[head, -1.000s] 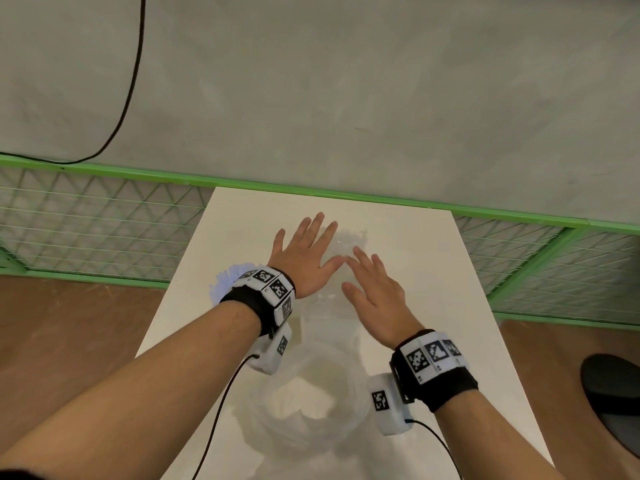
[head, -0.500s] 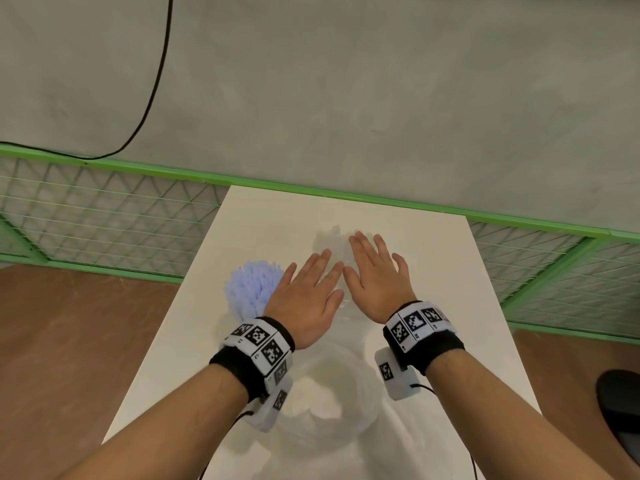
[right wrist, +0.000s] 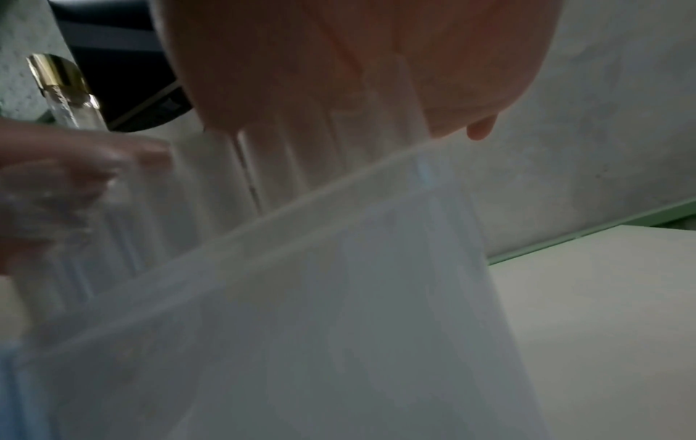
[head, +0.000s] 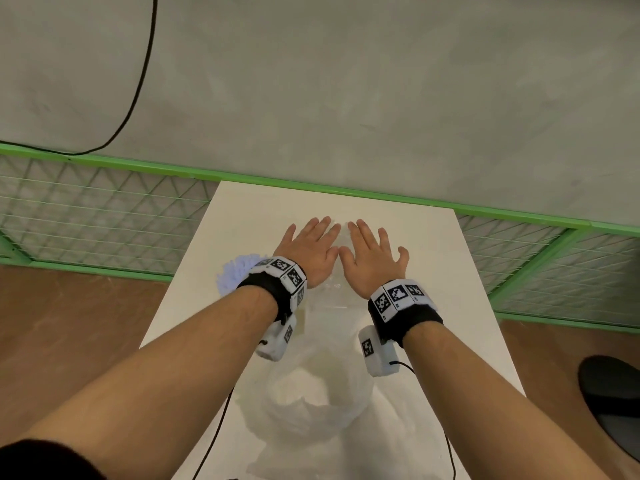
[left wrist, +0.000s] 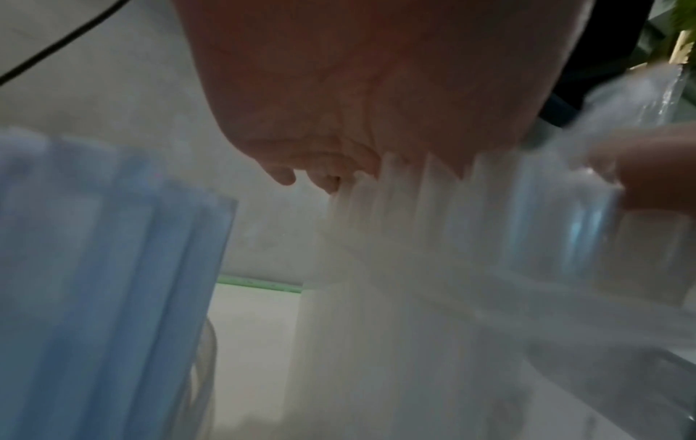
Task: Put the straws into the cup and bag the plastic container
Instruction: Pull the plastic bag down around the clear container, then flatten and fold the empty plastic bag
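A clear ribbed plastic container (head: pixel 335 288) stands in the middle of the white table (head: pixel 450 289). My left hand (head: pixel 311 247) and right hand (head: pixel 372 252) lie flat on top of it, side by side, fingers straight. The wrist views show each palm resting on the container's ribs (left wrist: pixel 414 208) (right wrist: pixel 301 154). A cup of light blue straws (head: pixel 235 271) stands just left of my left wrist, partly hidden by it, and fills the left of the left wrist view (left wrist: pixel 105 268). A translucent white bag (head: pixel 311 393) lies open-mouthed on the table's near side; its edge (right wrist: pixel 339 297) runs in front of the container.
A green-framed mesh fence (head: pixel 86 216) runs behind and beside the table, against a grey wall with a black cable (head: pixel 138 91). A dark round object (head: pixel 609 393) sits on the floor at the right. Thin black wires trail from my wrist cameras over the table.
My right hand has moved forward and now lies level with the left on the container. The left hand slid back, then forward again, and its wrist now covers part of the straws.
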The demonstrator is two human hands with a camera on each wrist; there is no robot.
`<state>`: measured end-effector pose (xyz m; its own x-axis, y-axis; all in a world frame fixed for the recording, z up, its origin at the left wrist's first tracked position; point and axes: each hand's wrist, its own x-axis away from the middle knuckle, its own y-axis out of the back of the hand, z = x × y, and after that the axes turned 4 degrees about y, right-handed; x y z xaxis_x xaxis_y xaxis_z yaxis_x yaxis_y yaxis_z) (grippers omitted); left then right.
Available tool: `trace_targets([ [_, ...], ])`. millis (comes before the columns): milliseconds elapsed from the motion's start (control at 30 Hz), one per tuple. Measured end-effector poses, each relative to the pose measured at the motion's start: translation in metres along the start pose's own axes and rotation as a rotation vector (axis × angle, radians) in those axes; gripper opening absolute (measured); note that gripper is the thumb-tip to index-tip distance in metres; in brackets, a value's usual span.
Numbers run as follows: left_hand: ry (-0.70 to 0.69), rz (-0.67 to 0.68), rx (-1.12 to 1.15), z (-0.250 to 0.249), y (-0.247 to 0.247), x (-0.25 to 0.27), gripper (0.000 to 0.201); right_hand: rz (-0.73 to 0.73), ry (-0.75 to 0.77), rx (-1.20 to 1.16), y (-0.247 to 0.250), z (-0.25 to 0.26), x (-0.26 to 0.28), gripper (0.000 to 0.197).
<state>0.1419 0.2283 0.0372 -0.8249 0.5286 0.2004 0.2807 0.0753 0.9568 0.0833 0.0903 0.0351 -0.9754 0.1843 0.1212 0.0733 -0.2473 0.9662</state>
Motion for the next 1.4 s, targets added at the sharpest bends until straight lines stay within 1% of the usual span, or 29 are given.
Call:
trace_targets([
  [67,0.001,0.018,0.009,0.001,0.008,0.004,0.055,0.04,0.01,-0.066,0.007,-0.001,0.001,0.057],
  [100,-0.004,-0.014,0.042,0.001,0.013,0.01,0.056,0.01,0.024,-0.131,0.012,-0.001,0.004,0.056],
  [133,-0.015,-0.082,0.092,0.001,0.017,0.018,0.058,-0.072,0.038,-0.207,0.016,-0.004,0.009,0.055],
  [200,-0.034,-0.274,0.222,0.004,0.023,0.046,0.057,-0.338,0.062,-0.365,0.024,-0.011,0.026,0.046],
  [233,-0.043,-0.356,0.285,0.006,0.025,0.064,0.051,-0.459,0.07,-0.436,0.026,-0.016,0.037,0.04],
  [267,-0.055,-0.411,0.34,0.01,0.026,0.084,0.042,-0.542,0.074,-0.5,0.027,-0.022,0.049,0.034],
  [300,-0.055,-0.42,0.382,0.014,0.023,0.105,0.031,-0.578,0.063,-0.554,0.027,-0.028,0.061,0.026],
  [333,-0.047,-0.398,0.413,0.018,0.017,0.125,0.023,-0.561,0.035,-0.592,0.024,-0.035,0.074,0.02],
  [367,-0.03,-0.368,0.43,0.023,0.007,0.145,0.018,-0.498,-0.003,-0.611,0.018,-0.042,0.086,0.017],
  [400,-0.006,-0.344,0.431,0.028,-0.006,0.161,0.016,-0.403,-0.042,-0.608,0.01,-0.048,0.097,0.016],
  [467,0.068,-0.28,0.426,0.037,-0.037,0.18,0.012,-0.168,-0.113,-0.571,-0.014,-0.058,0.117,0.016],
  [533,0.151,-0.128,0.457,0.042,-0.066,0.185,0.01,0.097,-0.172,-0.589,-0.038,-0.062,0.131,0.021],
  [567,0.193,-0.047,0.479,0.044,-0.077,0.184,0.01,0.227,-0.197,-0.634,-0.048,-0.061,0.135,0.022],
  [600,0.222,0.026,0.493,0.044,-0.085,0.182,0.014,0.328,-0.219,-0.694,-0.056,-0.06,0.138,0.021],
  [633,0.237,0.079,0.506,0.045,-0.091,0.179,0.022,0.387,-0.23,-0.749,-0.061,-0.057,0.141,0.018],
  [667,0.248,0.097,0.531,0.046,-0.095,0.176,0.029,0.4,-0.226,-0.792,-0.064,-0.054,0.142,0.016],
  [700,0.258,0.092,0.561,0.047,-0.097,0.174,0.034,0.38,-0.215,-0.817,-0.066,-0.051,0.143,0.015],
  [800,0.245,0.063,0.625,0.05,-0.093,0.171,0.037,0.268,-0.175,-0.795,-0.064,-0.038,0.144,0.013],
  [867,0.233,0.048,0.648,0.049,-0.084,0.172,0.041,0.131,-0.13,-0.648,-0.06,-0.027,0.145,0.011],
  [933,0.204,0.03,0.648,0.048,-0.073,0.174,0.048,-0.026,-0.105,-0.412,-0.054,-0.016,0.147,0.01],
  [967,0.188,0.026,0.649,0.048,-0.067,0.176,0.05,-0.081,-0.106,-0.295,-0.05,-0.01,0.148,0.011],
  [1000,0.17,0.024,0.648,0.048,-0.061,0.179,0.052,-0.122,-0.116,-0.199,-0.046,-0.005,0.15,0.013],
  [1067,0.136,0.023,0.631,0.049,-0.05,0.185,0.054,-0.174,-0.172,-0.085,-0.036,0.003,0.154,0.015],
  [1133,0.088,-0.001,0.592,0.052,-0.04,0.191,0.052,-0.212,-0.264,-0.025,-0.025,0.011,0.159,0.014],
  [1200,0.043,-0.033,0.532,0.054,-0.032,0.196,0.052,-0.234,-0.307,0.014,-0.015,0.015,0.163,0.016],
  [1233,0.025,-0.047,0.496,0.055,-0.029,0.197,0.052,-0.221,-0.303,-0.011,-0.009,0.016,0.164,0.017],
  [1267,0.015,-0.061,0.468,0.056,-0.026,0.197,0.052,-0.198,-0.276,-0.103,-0.003,0.016,0.164,0.018],
  [1333,0.014,-0.087,0.44,0.057,-0.018,0.197,0.053,-0.108,-0.207,-0.431,0.009,0.016,0.167,0.018],
  [1400,0.003,-0.115,0.452,0.058,-0.012,0.196,0.054,0.013,-0.18,-0.827,0.024,0.018,0.173,0.012],
])
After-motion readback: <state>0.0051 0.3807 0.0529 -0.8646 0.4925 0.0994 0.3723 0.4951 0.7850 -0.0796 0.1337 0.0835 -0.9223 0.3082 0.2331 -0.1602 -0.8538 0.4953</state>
